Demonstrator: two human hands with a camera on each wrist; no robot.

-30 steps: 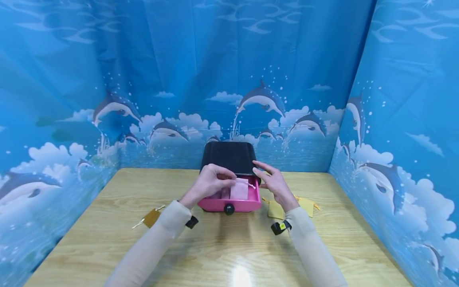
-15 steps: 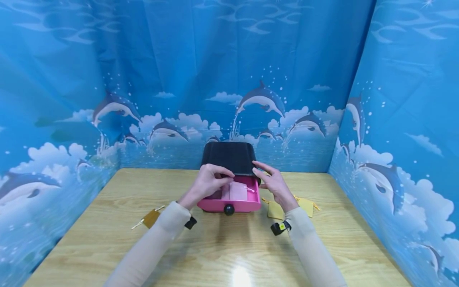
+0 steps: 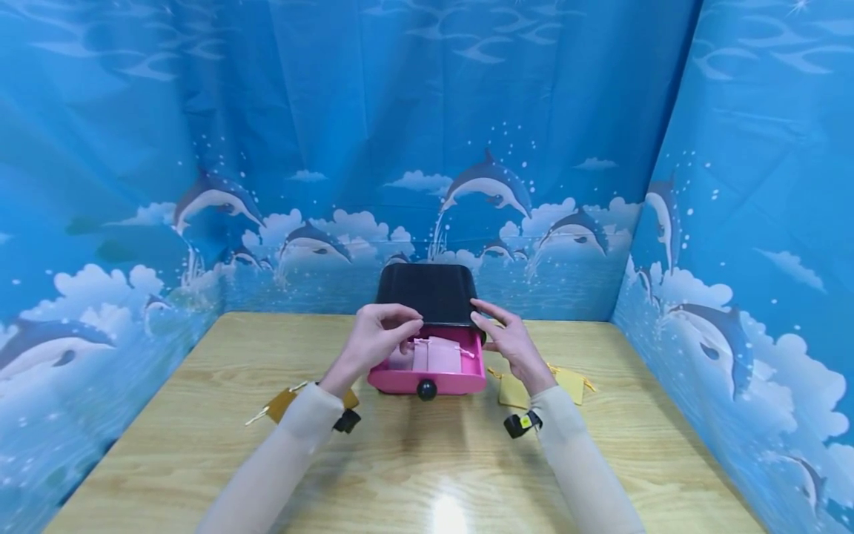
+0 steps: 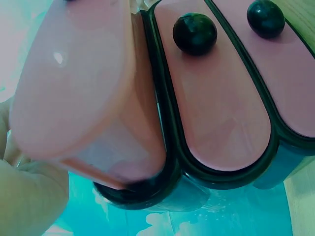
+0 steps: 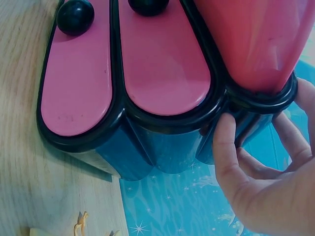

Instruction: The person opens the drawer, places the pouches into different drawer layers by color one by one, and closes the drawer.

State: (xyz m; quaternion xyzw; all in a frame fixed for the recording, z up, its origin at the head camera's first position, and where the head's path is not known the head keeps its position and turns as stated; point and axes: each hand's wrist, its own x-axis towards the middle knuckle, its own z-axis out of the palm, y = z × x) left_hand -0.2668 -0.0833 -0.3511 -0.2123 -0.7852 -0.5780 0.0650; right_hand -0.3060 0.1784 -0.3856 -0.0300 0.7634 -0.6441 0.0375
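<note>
A small black cabinet (image 3: 427, 293) stands at the back of the table, its upper pink drawer (image 3: 394, 382) pulled out. Pale pink drawstring pouches (image 3: 443, 356) lie side by side in the drawer. My left hand (image 3: 380, 337) is over the drawer's left part, thumb and index close together; whether they pinch a pouch string is unclear. Its fingertips are hidden in the left wrist view, where the pink drawer front (image 4: 74, 83) fills the left. My right hand (image 5: 275, 182) rests spread, lightly bent fingers against the cabinet's right side.
Yellow drawstring pouches (image 3: 570, 386) lie right of the cabinet, partly behind the right wrist. A mustard pouch (image 3: 282, 406) with pale cords lies left, another beside the left wrist. Two lower pink drawers (image 5: 165, 64) with black knobs are closed. A dolphin-print curtain (image 3: 427, 148) stands behind.
My left hand has moved left across the drawer, away from the right-hand pouch, uncovering more pouches and a mustard pouch by the wrist. My right hand has stayed in place.
</note>
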